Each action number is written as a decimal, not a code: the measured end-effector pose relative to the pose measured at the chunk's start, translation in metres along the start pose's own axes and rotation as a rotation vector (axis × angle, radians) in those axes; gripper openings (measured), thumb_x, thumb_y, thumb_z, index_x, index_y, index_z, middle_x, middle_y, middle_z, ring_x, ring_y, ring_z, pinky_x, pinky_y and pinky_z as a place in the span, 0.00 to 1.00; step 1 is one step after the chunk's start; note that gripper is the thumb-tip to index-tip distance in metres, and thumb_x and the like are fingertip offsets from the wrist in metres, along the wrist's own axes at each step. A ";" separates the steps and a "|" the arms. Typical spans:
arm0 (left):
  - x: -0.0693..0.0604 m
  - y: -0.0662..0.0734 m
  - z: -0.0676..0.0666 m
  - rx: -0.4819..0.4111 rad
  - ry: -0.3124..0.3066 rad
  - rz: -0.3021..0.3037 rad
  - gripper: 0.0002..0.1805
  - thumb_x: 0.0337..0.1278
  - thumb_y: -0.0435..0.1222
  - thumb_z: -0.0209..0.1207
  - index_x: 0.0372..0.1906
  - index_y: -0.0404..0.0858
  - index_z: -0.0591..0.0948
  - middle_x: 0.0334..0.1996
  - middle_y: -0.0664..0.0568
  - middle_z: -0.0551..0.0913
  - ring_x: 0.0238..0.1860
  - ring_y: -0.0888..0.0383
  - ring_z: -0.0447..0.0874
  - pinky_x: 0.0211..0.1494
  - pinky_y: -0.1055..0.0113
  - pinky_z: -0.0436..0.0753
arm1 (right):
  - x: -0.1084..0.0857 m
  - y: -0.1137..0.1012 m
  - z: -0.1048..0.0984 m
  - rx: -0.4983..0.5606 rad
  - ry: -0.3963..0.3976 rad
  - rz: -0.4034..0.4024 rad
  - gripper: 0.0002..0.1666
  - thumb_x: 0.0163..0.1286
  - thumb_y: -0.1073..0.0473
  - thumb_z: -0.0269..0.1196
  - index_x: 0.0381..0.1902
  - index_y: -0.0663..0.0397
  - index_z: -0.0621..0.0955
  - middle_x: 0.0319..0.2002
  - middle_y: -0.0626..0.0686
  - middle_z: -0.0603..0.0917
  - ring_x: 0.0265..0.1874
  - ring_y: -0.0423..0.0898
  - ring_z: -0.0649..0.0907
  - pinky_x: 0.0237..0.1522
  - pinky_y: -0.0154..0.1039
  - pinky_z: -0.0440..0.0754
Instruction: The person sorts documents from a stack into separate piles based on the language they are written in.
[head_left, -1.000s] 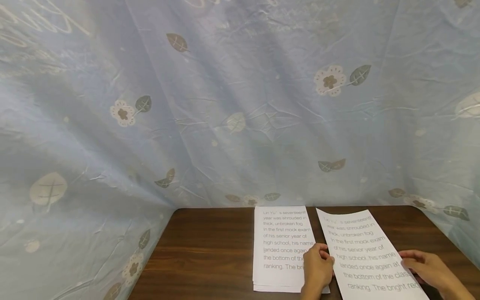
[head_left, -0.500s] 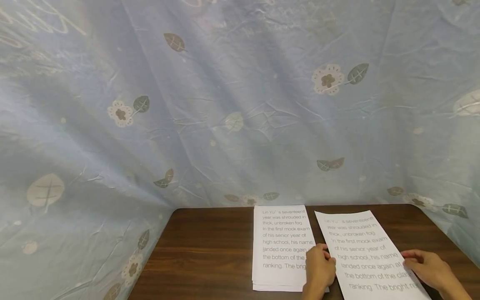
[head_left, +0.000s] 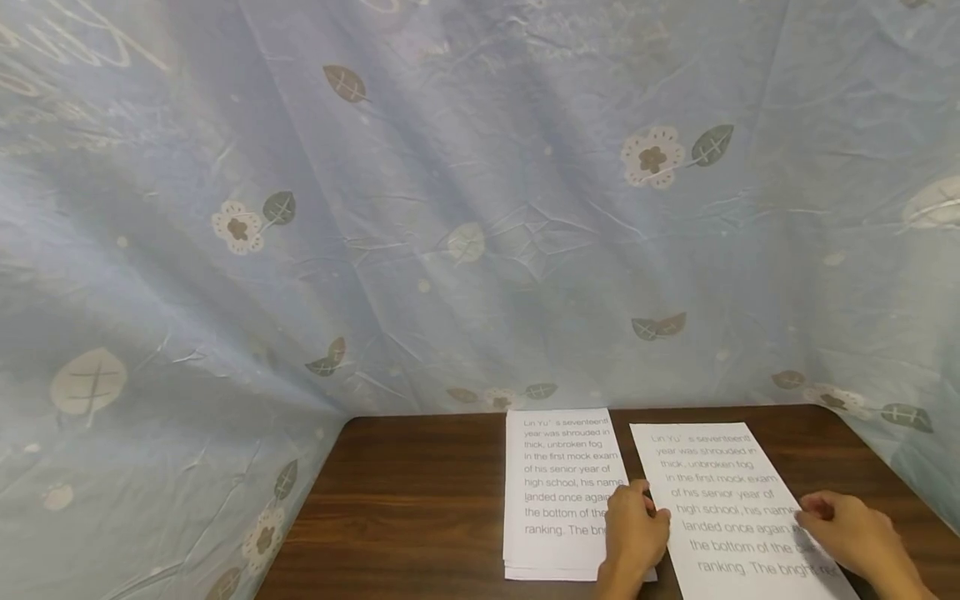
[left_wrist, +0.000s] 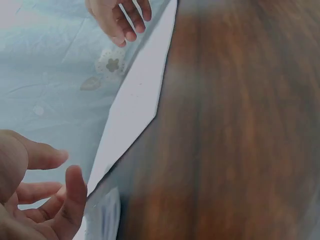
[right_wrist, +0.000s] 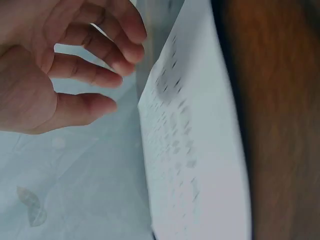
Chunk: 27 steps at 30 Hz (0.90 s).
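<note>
A printed white sheet (head_left: 720, 508) lies slightly slanted at the right of the table, its lower end cut off by the frame. Between it and a stack of printed paper (head_left: 562, 500) is my left hand (head_left: 633, 533), over the stack's right edge. My right hand (head_left: 858, 533) is beside the sheet's right edge. In the left wrist view, the left hand's fingers (left_wrist: 72, 200) are loosely bent, thumb and fingertips apart, near the paper (left_wrist: 132, 100). The right wrist view shows my right hand (right_wrist: 37, 70) with spread, relaxed fingers, apart from the sheet (right_wrist: 215, 150).
The dark wooden table (head_left: 405, 500) extends left of the stack. A pale blue cloth (head_left: 487, 317) with flowers and leaves hangs behind the table and at its sides.
The sheet's far end has come down flatter and straighter. The right fingers have let go of its right edge, and the left hand has shifted slightly left.
</note>
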<state>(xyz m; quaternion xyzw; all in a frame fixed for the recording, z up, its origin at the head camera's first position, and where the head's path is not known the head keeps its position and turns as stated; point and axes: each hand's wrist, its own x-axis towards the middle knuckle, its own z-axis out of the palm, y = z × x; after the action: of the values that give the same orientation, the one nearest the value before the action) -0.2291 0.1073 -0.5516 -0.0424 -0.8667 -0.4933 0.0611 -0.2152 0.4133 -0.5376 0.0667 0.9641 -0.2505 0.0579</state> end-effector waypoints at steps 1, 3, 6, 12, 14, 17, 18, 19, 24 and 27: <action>0.001 0.000 -0.003 -0.017 -0.007 0.001 0.23 0.52 0.31 0.75 0.56 0.34 0.87 0.30 0.59 0.80 0.30 0.69 0.74 0.35 0.73 0.78 | 0.000 -0.005 0.000 0.009 0.008 -0.019 0.29 0.76 0.47 0.64 0.55 0.73 0.83 0.44 0.64 0.90 0.46 0.68 0.87 0.44 0.64 0.82; 0.002 0.000 -0.009 -0.038 -0.019 0.004 0.23 0.53 0.31 0.75 0.57 0.35 0.87 0.30 0.59 0.82 0.28 0.71 0.73 0.33 0.75 0.77 | 0.000 -0.014 0.001 0.055 0.013 -0.055 0.29 0.78 0.48 0.63 0.57 0.73 0.82 0.41 0.59 0.91 0.41 0.60 0.88 0.41 0.57 0.84; 0.004 -0.003 -0.018 -0.059 -0.035 0.012 0.23 0.54 0.31 0.75 0.57 0.35 0.87 0.31 0.60 0.84 0.24 0.72 0.71 0.30 0.77 0.75 | 0.003 -0.028 0.009 0.185 0.001 -0.063 0.29 0.79 0.50 0.63 0.59 0.75 0.81 0.39 0.53 0.91 0.35 0.45 0.87 0.36 0.44 0.87; 0.010 -0.015 -0.041 -0.081 -0.051 0.024 0.23 0.56 0.33 0.75 0.58 0.33 0.87 0.32 0.58 0.87 0.20 0.72 0.70 0.25 0.77 0.73 | 0.007 -0.052 0.023 0.382 -0.062 -0.029 0.27 0.79 0.53 0.64 0.60 0.74 0.81 0.42 0.52 0.90 0.37 0.41 0.87 0.35 0.36 0.89; 0.011 -0.020 -0.048 -0.073 -0.047 0.034 0.23 0.56 0.34 0.75 0.58 0.33 0.87 0.31 0.58 0.87 0.19 0.71 0.69 0.24 0.76 0.72 | 0.008 -0.059 0.027 0.424 -0.084 -0.025 0.27 0.80 0.53 0.63 0.61 0.74 0.81 0.44 0.53 0.90 0.40 0.44 0.88 0.37 0.37 0.90; 0.013 -0.027 -0.059 -0.054 -0.045 0.045 0.22 0.56 0.34 0.75 0.57 0.34 0.87 0.31 0.58 0.87 0.17 0.72 0.68 0.21 0.77 0.70 | 0.010 -0.067 0.033 0.470 -0.103 -0.033 0.27 0.80 0.53 0.63 0.61 0.74 0.80 0.46 0.55 0.90 0.42 0.46 0.89 0.39 0.39 0.91; 0.013 -0.029 -0.062 -0.049 -0.050 0.045 0.23 0.57 0.34 0.75 0.58 0.33 0.87 0.31 0.58 0.87 0.16 0.72 0.68 0.21 0.77 0.70 | 0.011 -0.070 0.035 0.482 -0.106 -0.035 0.27 0.80 0.53 0.63 0.62 0.74 0.80 0.47 0.56 0.90 0.43 0.46 0.89 0.40 0.40 0.91; 0.014 -0.032 -0.066 -0.046 -0.053 0.042 0.23 0.57 0.34 0.74 0.58 0.33 0.87 0.30 0.59 0.87 0.16 0.72 0.68 0.21 0.77 0.69 | 0.012 -0.073 0.037 0.490 -0.107 -0.040 0.27 0.80 0.53 0.63 0.62 0.74 0.80 0.47 0.56 0.89 0.43 0.47 0.89 0.40 0.40 0.91; 0.016 -0.044 -0.086 -0.024 -0.065 0.038 0.23 0.58 0.35 0.74 0.59 0.32 0.86 0.30 0.58 0.87 0.16 0.70 0.70 0.21 0.75 0.70 | 0.014 -0.089 0.045 0.522 -0.102 -0.059 0.27 0.79 0.54 0.63 0.63 0.73 0.80 0.49 0.58 0.89 0.44 0.49 0.90 0.42 0.42 0.92; 0.019 -0.053 -0.100 -0.004 -0.060 0.036 0.23 0.60 0.36 0.73 0.59 0.32 0.86 0.32 0.57 0.88 0.18 0.69 0.71 0.22 0.74 0.71 | 0.016 -0.100 0.051 0.539 -0.098 -0.072 0.26 0.79 0.55 0.63 0.63 0.72 0.80 0.50 0.59 0.90 0.45 0.49 0.90 0.42 0.43 0.92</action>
<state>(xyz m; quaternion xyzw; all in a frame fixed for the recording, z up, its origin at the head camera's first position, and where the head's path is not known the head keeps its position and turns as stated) -0.2488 -0.0055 -0.5435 -0.0728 -0.8663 -0.4922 0.0438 -0.2426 0.3033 -0.5366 0.0331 0.8604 -0.5030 0.0755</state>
